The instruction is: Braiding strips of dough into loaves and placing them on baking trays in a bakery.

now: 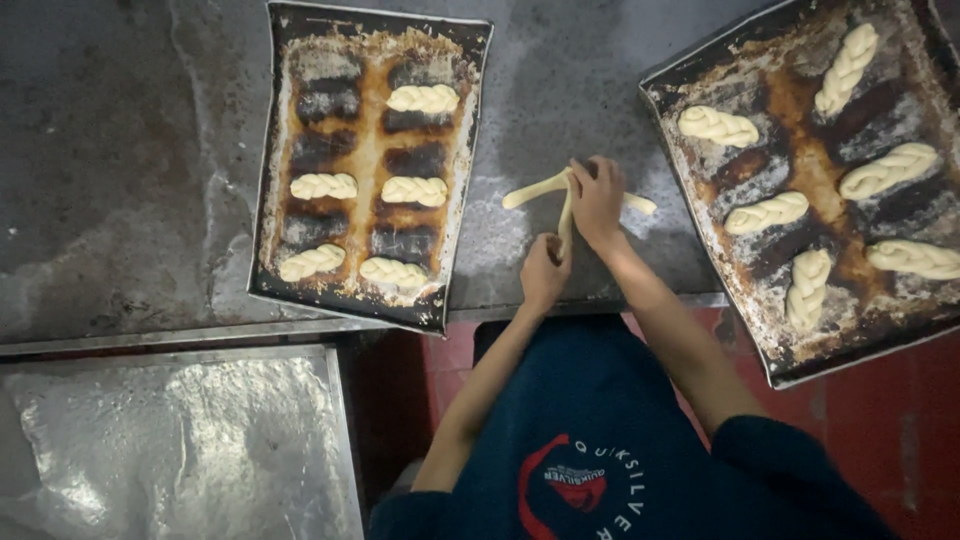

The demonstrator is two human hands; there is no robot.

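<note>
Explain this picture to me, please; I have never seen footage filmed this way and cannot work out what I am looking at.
There is one picture, taken by a camera worn on a person's head, looking straight down at their own arms and dark blue shirt. No machine is involved, only two bare hands.

The left hand and the right hand both hold thin dough strands that cross on a grey metal table.

On either side lies a dark, well-used baking tray. The left tray carries five braided dough pieces. The right tray carries seven of them. Below the table's edge, at the lower left, sits a floury metal tray. The floor is red.
</note>
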